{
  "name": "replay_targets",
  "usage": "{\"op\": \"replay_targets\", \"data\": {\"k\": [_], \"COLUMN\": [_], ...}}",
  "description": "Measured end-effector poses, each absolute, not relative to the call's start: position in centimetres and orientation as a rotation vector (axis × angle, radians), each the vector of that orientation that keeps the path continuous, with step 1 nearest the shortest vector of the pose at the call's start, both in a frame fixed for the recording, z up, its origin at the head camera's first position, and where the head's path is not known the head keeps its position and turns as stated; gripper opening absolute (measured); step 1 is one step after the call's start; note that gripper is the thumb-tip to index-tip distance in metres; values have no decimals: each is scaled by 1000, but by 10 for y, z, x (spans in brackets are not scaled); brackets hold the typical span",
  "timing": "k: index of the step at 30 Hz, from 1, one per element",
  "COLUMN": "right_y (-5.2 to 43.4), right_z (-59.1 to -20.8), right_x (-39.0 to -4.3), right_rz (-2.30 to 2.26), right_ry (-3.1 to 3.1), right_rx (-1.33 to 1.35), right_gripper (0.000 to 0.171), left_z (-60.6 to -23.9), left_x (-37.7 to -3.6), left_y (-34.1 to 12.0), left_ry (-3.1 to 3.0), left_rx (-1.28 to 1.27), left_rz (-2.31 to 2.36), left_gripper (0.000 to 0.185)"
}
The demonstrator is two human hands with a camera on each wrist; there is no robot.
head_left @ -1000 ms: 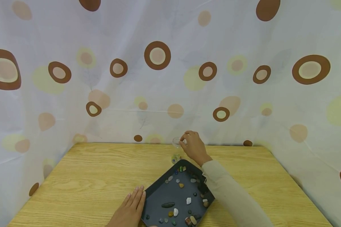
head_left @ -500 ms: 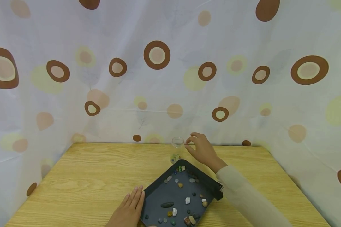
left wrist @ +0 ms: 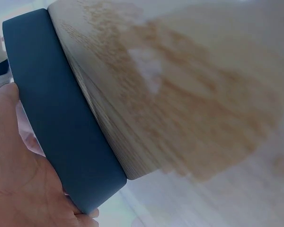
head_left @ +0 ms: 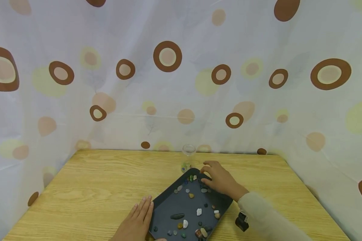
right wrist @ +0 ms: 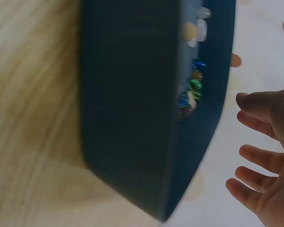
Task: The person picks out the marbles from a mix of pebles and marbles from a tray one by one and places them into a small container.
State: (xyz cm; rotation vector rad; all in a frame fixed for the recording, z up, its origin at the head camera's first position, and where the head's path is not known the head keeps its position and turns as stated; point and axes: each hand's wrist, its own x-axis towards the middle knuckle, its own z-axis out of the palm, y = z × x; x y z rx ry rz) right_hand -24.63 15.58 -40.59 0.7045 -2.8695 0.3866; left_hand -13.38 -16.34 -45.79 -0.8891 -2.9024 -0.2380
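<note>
A dark tray (head_left: 169, 207) holding many small stones and glass beads sits turned cornerwise on the table. My left hand (head_left: 135, 219) rests along its left wall, fingers straight and thumb near the front edge. In the left wrist view that hand (left wrist: 23, 165) touches the tray wall (left wrist: 61, 109). My right hand (head_left: 221, 180) hovers over the tray's far right side, fingers loosely bent and apart, holding nothing visible. The right wrist view shows this hand (right wrist: 270, 146) empty, near green and blue glass beads (right wrist: 195, 87). A clear jar (head_left: 188, 154) with some beads in its bottom stands behind the far corner.
Inside the tray lie a long dark stone (head_left: 177, 216), white stones (head_left: 199, 212) and brown ones. A small black device (head_left: 242, 221) hangs at my right sleeve. A patterned curtain (head_left: 181, 83) encloses the wooden table (head_left: 108, 187) at the back and sides.
My right hand was at the jar's mouth, drew away to the right, then came down and nearer over the tray. My left hand stays at the tray's left wall.
</note>
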Motion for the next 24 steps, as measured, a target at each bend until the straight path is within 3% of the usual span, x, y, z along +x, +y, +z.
{"op": "replay_targets", "data": {"k": [24], "right_y": [150], "right_z": [-440], "right_x": [-250], "right_rz": [87], "right_ry": [-2875], "right_rx": [786], "right_gripper": [11], "left_z": [-451], "left_x": [-131], "left_y": [-163], "left_ry": [-2935], "left_rx": [-878], "left_rz": [-313], "left_gripper": [102]}}
